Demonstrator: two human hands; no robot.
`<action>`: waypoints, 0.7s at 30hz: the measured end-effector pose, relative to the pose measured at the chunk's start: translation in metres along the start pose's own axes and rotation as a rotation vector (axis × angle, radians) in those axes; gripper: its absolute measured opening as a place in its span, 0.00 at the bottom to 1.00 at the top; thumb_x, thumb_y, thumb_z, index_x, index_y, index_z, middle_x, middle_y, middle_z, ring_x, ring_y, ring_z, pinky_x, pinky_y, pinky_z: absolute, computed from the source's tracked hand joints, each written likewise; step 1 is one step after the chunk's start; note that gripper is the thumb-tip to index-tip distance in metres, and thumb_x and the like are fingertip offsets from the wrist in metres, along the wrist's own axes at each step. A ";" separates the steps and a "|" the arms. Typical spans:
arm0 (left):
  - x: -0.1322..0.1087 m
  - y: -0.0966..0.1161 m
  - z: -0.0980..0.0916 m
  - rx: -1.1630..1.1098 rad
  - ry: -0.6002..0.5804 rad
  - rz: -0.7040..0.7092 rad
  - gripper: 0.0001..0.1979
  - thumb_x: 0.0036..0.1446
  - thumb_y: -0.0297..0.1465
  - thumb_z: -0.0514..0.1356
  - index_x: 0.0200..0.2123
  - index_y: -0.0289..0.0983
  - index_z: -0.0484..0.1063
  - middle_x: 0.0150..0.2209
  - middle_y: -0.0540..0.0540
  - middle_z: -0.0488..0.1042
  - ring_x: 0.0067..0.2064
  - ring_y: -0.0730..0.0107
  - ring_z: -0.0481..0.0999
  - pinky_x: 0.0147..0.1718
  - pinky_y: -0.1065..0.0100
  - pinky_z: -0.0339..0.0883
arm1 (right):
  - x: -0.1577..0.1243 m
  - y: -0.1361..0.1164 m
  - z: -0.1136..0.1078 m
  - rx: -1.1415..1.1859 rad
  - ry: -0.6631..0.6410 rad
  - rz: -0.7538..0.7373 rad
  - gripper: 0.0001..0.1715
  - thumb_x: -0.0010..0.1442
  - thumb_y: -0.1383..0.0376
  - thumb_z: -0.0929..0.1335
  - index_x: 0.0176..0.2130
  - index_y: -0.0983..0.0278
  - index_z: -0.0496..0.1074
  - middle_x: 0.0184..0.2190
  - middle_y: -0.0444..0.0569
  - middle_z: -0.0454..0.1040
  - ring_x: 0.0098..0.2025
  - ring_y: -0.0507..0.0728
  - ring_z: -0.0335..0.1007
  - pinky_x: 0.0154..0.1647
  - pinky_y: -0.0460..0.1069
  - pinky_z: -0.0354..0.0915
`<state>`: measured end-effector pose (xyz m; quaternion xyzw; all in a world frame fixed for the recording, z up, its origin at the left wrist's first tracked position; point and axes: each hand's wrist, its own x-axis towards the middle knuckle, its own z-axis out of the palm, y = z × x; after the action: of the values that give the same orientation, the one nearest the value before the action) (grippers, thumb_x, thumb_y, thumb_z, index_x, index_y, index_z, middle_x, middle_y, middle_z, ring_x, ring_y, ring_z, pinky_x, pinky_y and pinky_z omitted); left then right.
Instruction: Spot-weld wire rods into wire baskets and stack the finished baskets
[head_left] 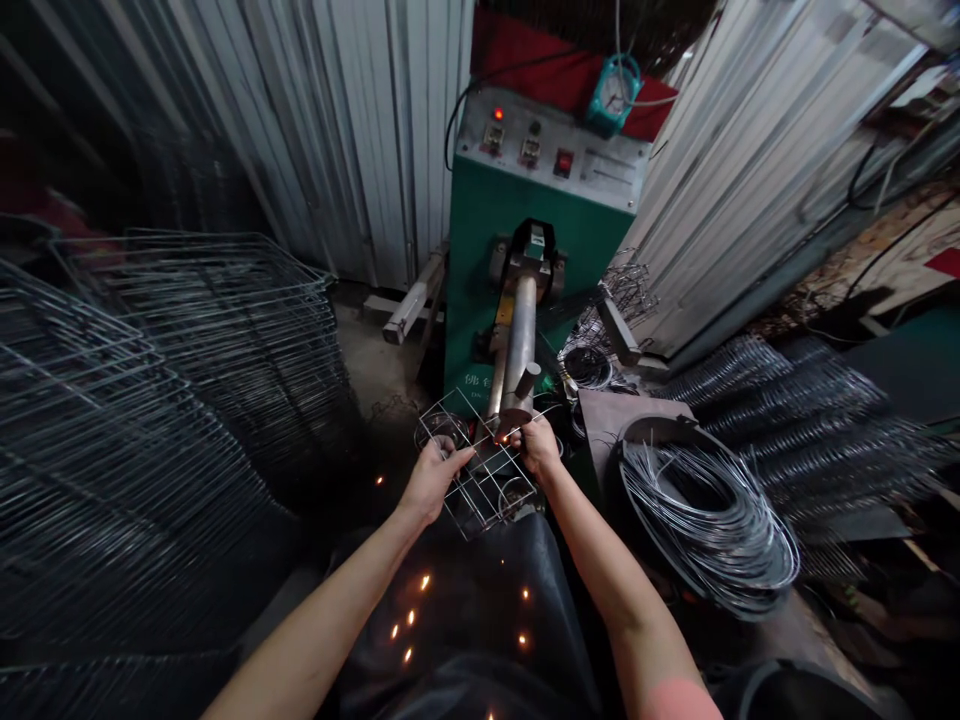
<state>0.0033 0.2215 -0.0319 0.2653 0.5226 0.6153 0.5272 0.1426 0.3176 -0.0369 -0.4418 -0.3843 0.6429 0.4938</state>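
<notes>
Both my hands grip a small welded wire basket frame (480,470) held against the lower electrode of a green spot welding machine (517,190). My left hand (433,480) is closed around the frame's near left side. My right hand (540,447) holds its far right side, right beside the steel electrode arm (519,345). Bright sparks (420,583) are scattered over the dark apron (465,610) on my lap and the floor below the frame. The weld contact point is partly hidden by my right hand.
Tall stacks of wire mesh racks (187,340) lean on the left. A coil of silver wire (705,510) lies in a dark ring on the right, with more wire racks (795,410) behind it. Corrugated metal sheeting (360,130) stands behind the machine.
</notes>
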 end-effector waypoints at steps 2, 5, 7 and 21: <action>0.000 -0.004 -0.004 -0.023 -0.036 0.012 0.18 0.38 0.33 0.66 0.25 0.37 0.58 0.19 0.59 0.58 0.20 0.83 0.56 0.21 0.76 0.51 | -0.010 -0.006 -0.005 -0.020 -0.019 0.028 0.22 0.41 0.52 0.73 0.26 0.64 0.63 0.16 0.37 0.61 0.14 0.45 0.53 0.12 0.40 0.51; -0.008 -0.010 -0.018 -0.083 -0.117 -0.006 0.18 0.39 0.32 0.66 0.26 0.37 0.57 0.20 0.59 0.58 0.20 0.83 0.57 0.22 0.77 0.52 | -0.041 -0.013 -0.028 -0.150 -0.082 0.088 0.24 0.46 0.46 0.69 0.25 0.65 0.64 0.16 0.38 0.60 0.14 0.46 0.53 0.12 0.42 0.51; -0.020 -0.013 -0.032 -0.133 -0.173 -0.044 0.19 0.39 0.32 0.67 0.26 0.37 0.56 0.20 0.59 0.58 0.21 0.84 0.60 0.23 0.78 0.54 | -0.070 -0.015 -0.053 -0.290 -0.023 0.025 0.24 0.49 0.46 0.67 0.24 0.65 0.63 0.14 0.37 0.58 0.14 0.46 0.51 0.13 0.42 0.50; -0.106 -0.006 -0.123 -0.491 -0.094 -0.111 0.19 0.31 0.32 0.66 0.33 0.41 0.70 0.21 0.53 0.70 0.30 0.66 0.74 0.43 0.57 0.67 | -0.190 -0.083 -0.077 -0.660 -0.062 -0.665 0.17 0.48 0.55 0.68 0.36 0.61 0.74 0.28 0.48 0.73 0.32 0.59 0.68 0.36 0.52 0.62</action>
<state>-0.0697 0.0777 -0.0522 0.1283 0.3462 0.6809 0.6325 0.2632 0.1549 0.0523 -0.4086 -0.7034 0.3062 0.4944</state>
